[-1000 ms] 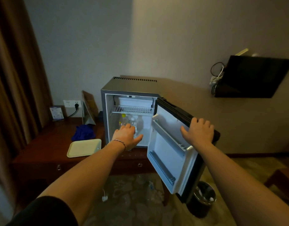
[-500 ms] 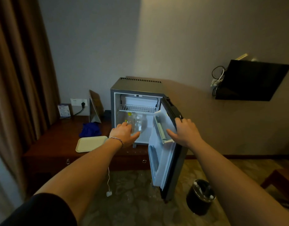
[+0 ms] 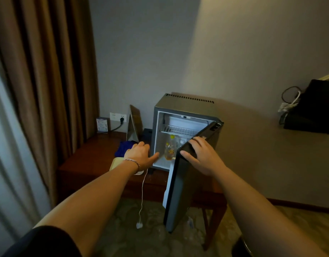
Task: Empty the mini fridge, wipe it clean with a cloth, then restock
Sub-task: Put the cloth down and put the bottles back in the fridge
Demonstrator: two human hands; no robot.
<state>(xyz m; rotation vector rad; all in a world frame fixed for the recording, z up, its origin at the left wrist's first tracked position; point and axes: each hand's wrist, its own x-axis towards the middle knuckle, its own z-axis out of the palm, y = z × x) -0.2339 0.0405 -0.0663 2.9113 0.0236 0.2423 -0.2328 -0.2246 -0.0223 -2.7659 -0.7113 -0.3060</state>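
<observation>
1. Dim hotel-style room: brown curtains (image 3: 39,80) hang at left, a grey wall runs behind, and a dark wooden desk (image 3: 93,160) carries the mini fridge (image 3: 180,108) in the head camera's only view.

2. Fridge door (image 3: 180,191) stands part-way open, swung toward the camera so that its dark outer face shows; the white interior and a wire shelf (image 3: 178,129) are visible past its edge.

3. Right hand (image 3: 200,154) grips the door's top edge, fingers curled over it and thumb on the outer face.

4. Left hand (image 3: 141,154) reaches at the fridge's left front edge with fingers straight and relaxed, holding nothing; a thin bracelet circles the wrist.

5. Below the shelf stands a clear bottle (image 3: 170,149) with a yellow cap, upright; a second pale item beside it is too dim to identify.

6. Judged from this view, the bottle looks light, rigid and smooth, possibly slick if chilled; the body below the cap seems the safest place to wrap the fingers.

7. Blue cloth (image 3: 124,147) lies bunched on the desk just left of the fridge, soft and easy to pinch anywhere, with a pale tray (image 3: 115,163) near it, partly hidden by the left wrist.

8. White cable (image 3: 142,197) dangles from the desk edge to the carpet.
</observation>
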